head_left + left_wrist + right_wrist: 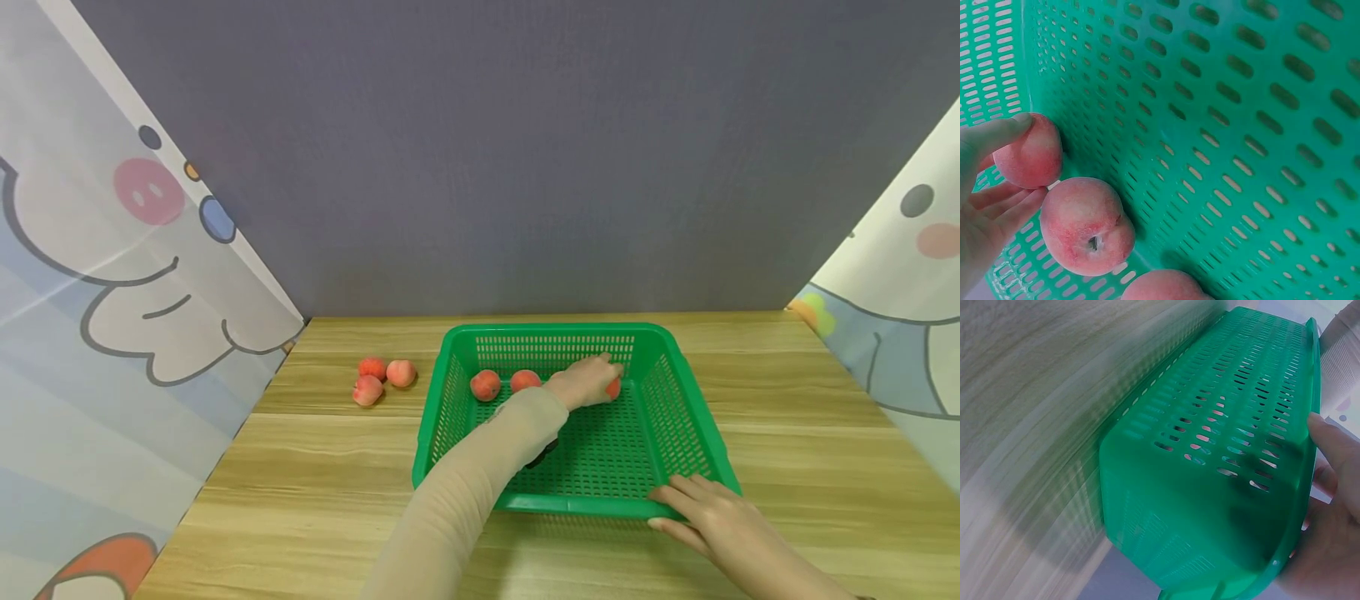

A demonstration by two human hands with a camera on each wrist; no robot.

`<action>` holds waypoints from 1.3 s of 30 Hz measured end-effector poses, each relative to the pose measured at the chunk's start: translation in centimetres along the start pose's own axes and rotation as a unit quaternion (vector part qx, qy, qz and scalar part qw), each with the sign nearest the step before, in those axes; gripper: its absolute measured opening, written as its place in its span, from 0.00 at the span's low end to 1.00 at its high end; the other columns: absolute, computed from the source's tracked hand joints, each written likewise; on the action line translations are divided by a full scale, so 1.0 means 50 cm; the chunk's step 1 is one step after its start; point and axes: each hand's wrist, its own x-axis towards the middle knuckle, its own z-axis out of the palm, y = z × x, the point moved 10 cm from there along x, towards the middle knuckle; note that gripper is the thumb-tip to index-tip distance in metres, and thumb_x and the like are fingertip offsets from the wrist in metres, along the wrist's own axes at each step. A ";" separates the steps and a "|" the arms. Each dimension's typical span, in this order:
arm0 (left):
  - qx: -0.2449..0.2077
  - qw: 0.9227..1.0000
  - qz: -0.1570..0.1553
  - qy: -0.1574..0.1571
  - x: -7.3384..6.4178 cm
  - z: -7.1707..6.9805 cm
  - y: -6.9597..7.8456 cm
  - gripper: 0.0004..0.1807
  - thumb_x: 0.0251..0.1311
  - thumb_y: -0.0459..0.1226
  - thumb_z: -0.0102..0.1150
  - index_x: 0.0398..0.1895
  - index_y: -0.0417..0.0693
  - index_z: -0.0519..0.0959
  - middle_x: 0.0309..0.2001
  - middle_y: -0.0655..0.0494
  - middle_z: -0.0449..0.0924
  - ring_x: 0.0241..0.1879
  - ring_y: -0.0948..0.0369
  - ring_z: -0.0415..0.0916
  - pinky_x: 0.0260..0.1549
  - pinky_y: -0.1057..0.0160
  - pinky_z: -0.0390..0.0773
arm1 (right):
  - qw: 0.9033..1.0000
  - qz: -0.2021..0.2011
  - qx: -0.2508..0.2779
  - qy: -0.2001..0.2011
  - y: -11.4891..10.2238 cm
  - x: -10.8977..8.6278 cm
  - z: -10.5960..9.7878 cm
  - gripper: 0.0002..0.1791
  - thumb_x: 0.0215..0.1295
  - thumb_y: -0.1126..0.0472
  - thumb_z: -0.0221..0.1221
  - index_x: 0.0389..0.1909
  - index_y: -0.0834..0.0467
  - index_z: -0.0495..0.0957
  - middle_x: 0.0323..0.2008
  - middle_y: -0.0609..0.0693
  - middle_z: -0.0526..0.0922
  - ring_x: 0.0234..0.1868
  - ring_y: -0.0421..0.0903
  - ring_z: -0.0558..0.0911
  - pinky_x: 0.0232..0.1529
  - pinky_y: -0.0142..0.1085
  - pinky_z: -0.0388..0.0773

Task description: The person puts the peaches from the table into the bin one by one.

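Inside the green plastic basket (570, 505), my left hand (588, 382) pinches a peach (1032, 159) between thumb and fingers, low by the far wall toward the right. Right beside it, in the left wrist view, a second peach (1082, 231) shows its stem hollow, and part of a third peach (1163, 289) appears at the lower edge. The head view shows two peaches, one (485, 385) and another (525, 381), left of that hand along the far wall. My right hand (708, 517) grips the basket's near rim at the right corner, thumb outside, as the right wrist view shows.
Outside the basket on the left, three peaches (369, 389) lie close together on the wooden table (315, 500). A grey panel (525, 167) rises behind the table. Cartoon-printed sheets (112, 333) hang at both sides. The left sleeve crosses above the basket's near rim.
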 end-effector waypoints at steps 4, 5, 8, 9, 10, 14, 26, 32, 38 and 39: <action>-0.002 1.000 -0.004 -0.001 -0.003 0.002 0.000 0.27 0.56 0.44 0.55 0.61 0.60 0.63 0.63 0.57 0.57 0.60 0.62 0.60 0.49 0.67 0.67 | 1.000 0.000 -0.003 0.002 0.002 -0.001 0.000 0.11 0.46 0.50 0.63 0.31 0.47 0.77 0.32 0.34 0.74 0.33 0.37 0.76 0.35 0.42 0.75; -0.004 1.000 -0.006 -0.001 -0.003 0.002 -0.001 0.27 0.56 0.44 0.55 0.61 0.60 0.63 0.64 0.57 0.57 0.60 0.62 0.59 0.50 0.66 0.67 | 1.000 0.000 -0.003 0.001 0.002 -0.002 0.001 0.11 0.46 0.50 0.64 0.32 0.46 0.77 0.32 0.34 0.74 0.33 0.37 0.76 0.35 0.42 0.75; -0.008 1.000 -0.009 -0.001 -0.006 0.002 -0.002 0.27 0.56 0.44 0.55 0.61 0.60 0.63 0.64 0.57 0.56 0.61 0.62 0.57 0.51 0.66 0.66 | 1.000 0.001 -0.003 -0.004 0.003 -0.003 0.004 0.11 0.46 0.50 0.63 0.32 0.47 0.77 0.32 0.36 0.75 0.33 0.39 0.76 0.35 0.43 0.75; -0.008 1.000 -0.009 -0.001 -0.006 0.002 -0.002 0.27 0.56 0.44 0.55 0.61 0.60 0.63 0.64 0.57 0.56 0.62 0.62 0.56 0.52 0.66 0.66 | 1.000 0.002 -0.001 -0.006 0.004 -0.004 0.004 0.12 0.47 0.49 0.63 0.32 0.47 0.77 0.32 0.36 0.75 0.33 0.39 0.76 0.35 0.43 0.75; -0.007 1.000 -0.009 -0.001 -0.007 0.002 -0.002 0.27 0.56 0.44 0.55 0.61 0.60 0.63 0.64 0.57 0.55 0.62 0.62 0.55 0.52 0.66 0.65 | 1.000 0.001 0.001 -0.008 0.003 -0.004 0.005 0.12 0.47 0.49 0.63 0.32 0.47 0.77 0.32 0.37 0.75 0.33 0.40 0.77 0.35 0.44 0.75; -0.003 1.000 -0.008 0.001 -0.009 0.002 -0.003 0.28 0.55 0.44 0.56 0.61 0.60 0.63 0.65 0.57 0.55 0.63 0.62 0.54 0.53 0.67 0.64 | 1.000 0.003 -0.002 -0.007 0.004 -0.003 0.004 0.11 0.46 0.50 0.63 0.32 0.47 0.78 0.32 0.37 0.75 0.33 0.39 0.76 0.35 0.43 0.75; -0.015 1.000 -0.012 -0.001 -0.009 0.003 -0.008 0.31 0.54 0.43 0.58 0.62 0.58 0.62 0.64 0.56 0.56 0.61 0.61 0.58 0.50 0.68 0.67 | 0.999 0.023 -0.007 -0.032 0.014 -0.006 0.013 0.13 0.48 0.48 0.62 0.33 0.49 0.78 0.35 0.46 0.80 0.36 0.47 0.79 0.36 0.47 0.75; -0.008 1.000 0.003 0.011 -0.008 -0.006 -0.005 0.30 0.53 0.44 0.59 0.61 0.55 0.64 0.61 0.54 0.61 0.56 0.60 0.64 0.45 0.69 0.70 | 0.998 0.035 -0.007 -0.041 0.018 -0.006 0.016 0.14 0.48 0.48 0.62 0.34 0.50 0.79 0.35 0.48 0.80 0.36 0.48 0.79 0.36 0.47 0.75; 0.005 1.000 0.016 0.020 -0.012 -0.017 -0.001 0.28 0.52 0.45 0.59 0.58 0.53 0.67 0.59 0.52 0.63 0.50 0.62 0.70 0.40 0.71 0.71 | 0.999 0.034 -0.008 -0.041 0.016 -0.005 0.015 0.13 0.48 0.48 0.62 0.34 0.49 0.79 0.35 0.46 0.79 0.36 0.47 0.79 0.37 0.47 0.74; 0.007 1.000 0.016 0.019 -0.013 -0.019 -0.001 0.28 0.52 0.45 0.59 0.59 0.53 0.67 0.59 0.51 0.62 0.50 0.62 0.69 0.40 0.71 0.71 | 0.999 0.034 -0.007 -0.040 0.016 -0.005 0.015 0.13 0.48 0.48 0.62 0.33 0.49 0.79 0.35 0.46 0.79 0.36 0.47 0.79 0.37 0.47 0.74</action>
